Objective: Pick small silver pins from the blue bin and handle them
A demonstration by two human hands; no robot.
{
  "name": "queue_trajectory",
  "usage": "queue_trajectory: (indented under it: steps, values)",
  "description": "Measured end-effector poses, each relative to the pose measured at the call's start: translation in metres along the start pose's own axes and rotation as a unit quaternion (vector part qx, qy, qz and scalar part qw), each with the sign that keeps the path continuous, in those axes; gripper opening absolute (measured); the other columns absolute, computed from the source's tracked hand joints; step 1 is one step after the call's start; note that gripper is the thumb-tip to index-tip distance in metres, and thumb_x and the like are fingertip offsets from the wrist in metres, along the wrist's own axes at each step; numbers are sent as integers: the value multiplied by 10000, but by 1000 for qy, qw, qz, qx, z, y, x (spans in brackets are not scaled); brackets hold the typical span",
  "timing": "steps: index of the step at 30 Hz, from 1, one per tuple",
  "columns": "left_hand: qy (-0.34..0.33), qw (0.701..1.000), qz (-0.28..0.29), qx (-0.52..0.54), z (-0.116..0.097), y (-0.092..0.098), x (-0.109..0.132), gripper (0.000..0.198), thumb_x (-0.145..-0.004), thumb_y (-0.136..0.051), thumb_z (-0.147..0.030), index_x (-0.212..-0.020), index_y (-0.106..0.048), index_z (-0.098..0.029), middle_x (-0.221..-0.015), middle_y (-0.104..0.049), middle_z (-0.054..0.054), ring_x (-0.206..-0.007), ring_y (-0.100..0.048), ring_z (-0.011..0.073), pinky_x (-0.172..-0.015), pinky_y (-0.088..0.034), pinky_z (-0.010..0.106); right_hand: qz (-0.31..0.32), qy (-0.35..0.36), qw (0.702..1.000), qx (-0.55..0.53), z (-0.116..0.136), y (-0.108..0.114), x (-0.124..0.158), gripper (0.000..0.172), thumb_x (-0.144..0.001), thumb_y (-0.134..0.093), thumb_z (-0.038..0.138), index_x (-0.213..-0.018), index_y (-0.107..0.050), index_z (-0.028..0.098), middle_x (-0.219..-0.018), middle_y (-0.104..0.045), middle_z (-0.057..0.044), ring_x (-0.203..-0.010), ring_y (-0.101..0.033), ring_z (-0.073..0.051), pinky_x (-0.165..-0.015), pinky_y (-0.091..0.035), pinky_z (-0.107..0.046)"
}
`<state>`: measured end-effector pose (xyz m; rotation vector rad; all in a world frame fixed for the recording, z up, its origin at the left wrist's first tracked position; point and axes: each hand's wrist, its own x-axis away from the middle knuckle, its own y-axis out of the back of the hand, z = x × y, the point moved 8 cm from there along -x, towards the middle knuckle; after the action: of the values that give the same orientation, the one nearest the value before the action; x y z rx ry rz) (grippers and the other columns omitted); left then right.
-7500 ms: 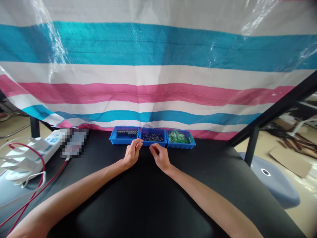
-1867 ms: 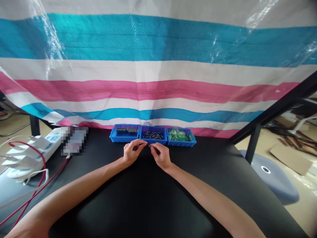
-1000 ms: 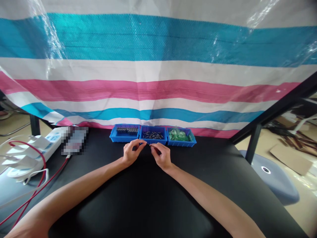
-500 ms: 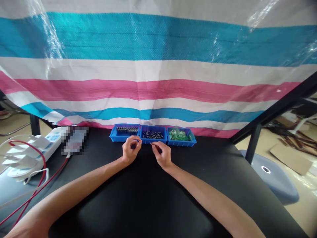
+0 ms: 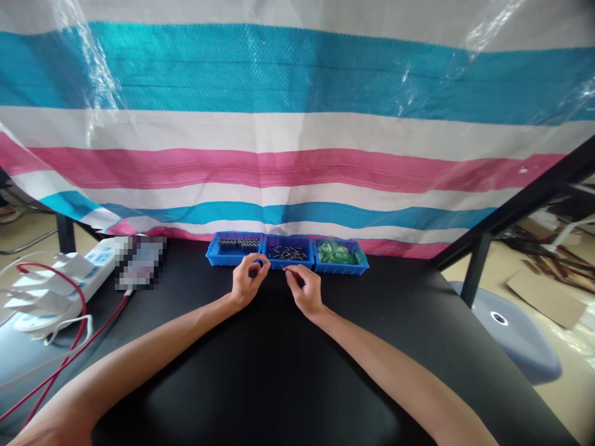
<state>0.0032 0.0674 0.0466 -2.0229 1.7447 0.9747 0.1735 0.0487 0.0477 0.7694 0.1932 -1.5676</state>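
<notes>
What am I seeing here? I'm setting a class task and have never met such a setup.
There is no machine: you see a person's bare left hand and right hand, filmed by a camera on their head looking forward and down. On the black table stand three blue bins: the left holds metal-looking cylinders, the middle slim metal pins, the right green packets. A white power strip lies at the left. The right hand appears to pinch a small thin piece; whether the left hand holds anything, I cannot tell.
</notes>
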Motion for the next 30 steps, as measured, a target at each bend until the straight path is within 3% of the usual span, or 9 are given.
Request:
queue_trajectory:
  steps: [6,23,30]
  values:
    - [-1,1000,7,-2,3,0,1,127,-855,-570,-239,-959,-564,-166,-820,-647,29,-703,-653,119,-666,-530,217,1,-2,1000,2,0,0,0,148,-881,-523,223,-901,-664,185,-808,-676,-44,-708,-630,-164,-652,-498,-279]
    - [4,998,52,-21,2,-7,-2,132,-873,-542,-247,-977,-571,-171,-864,-645,37,-711,-641,117,-656,-522,211,3,-11,1000,8,-2,-1,0,159,-884,-519,244,-898,-665,184,-815,-683,-50,-721,-637,-169,-660,-510,-283]
    - [-31,991,116,-64,-8,-17,-6,161,-875,-550,-274,-985,-619,-178,-872,-646,38,-565,-536,74,-587,-485,206,13,-9,1000,11,0,-1,0,162,-889,-510,243,-915,-662,191,-842,-685,-49,-758,-643,-173,-689,-519,-280]
